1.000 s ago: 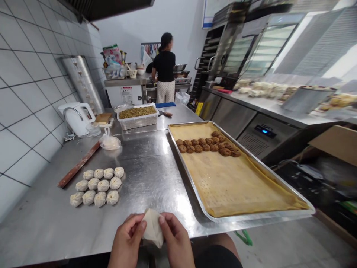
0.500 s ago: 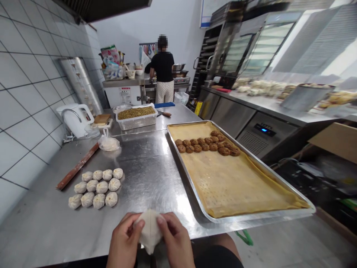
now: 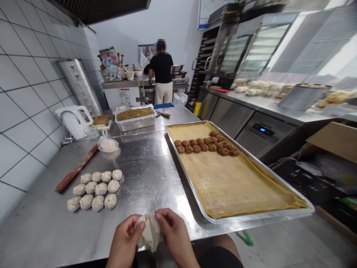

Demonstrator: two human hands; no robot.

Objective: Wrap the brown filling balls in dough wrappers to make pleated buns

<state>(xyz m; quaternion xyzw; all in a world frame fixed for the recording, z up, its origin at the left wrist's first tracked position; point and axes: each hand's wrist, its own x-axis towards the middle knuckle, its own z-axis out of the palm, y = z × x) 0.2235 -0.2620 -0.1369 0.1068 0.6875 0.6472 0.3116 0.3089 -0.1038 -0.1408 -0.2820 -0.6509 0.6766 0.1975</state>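
Observation:
A thin, pale dough wrapper point(image 3: 150, 235) hangs between my two hands at the front edge of the steel table point(image 3: 142, 178). My left hand point(image 3: 126, 238) pinches its left side between thumb and fingers. The upper right edge is pinched by my right hand point(image 3: 174, 232). Folds run down the middle of the dough, and its lower edge droops. To the left, several pleated buns point(image 3: 100, 188) sit in rows on the metal. At the right lies a large tray point(image 3: 192, 184) lined with yellowish paper, with several brown filling balls point(image 3: 204, 143) grouped toward its far part.
A rolling pin point(image 3: 76, 168) and a knotted plastic bag point(image 3: 108, 145) lie at the left, near a white kettle point(image 3: 74, 121). Farther back stand a tub of greenish filling point(image 3: 136, 121) and a knife point(image 3: 164, 114). A person point(image 3: 163, 72) faces the back counter.
My right hand has moved slightly up, pulling on the upper right edge of the wrapper. The dough has gone from a smoother, rounded shape to a creased, drooping one.

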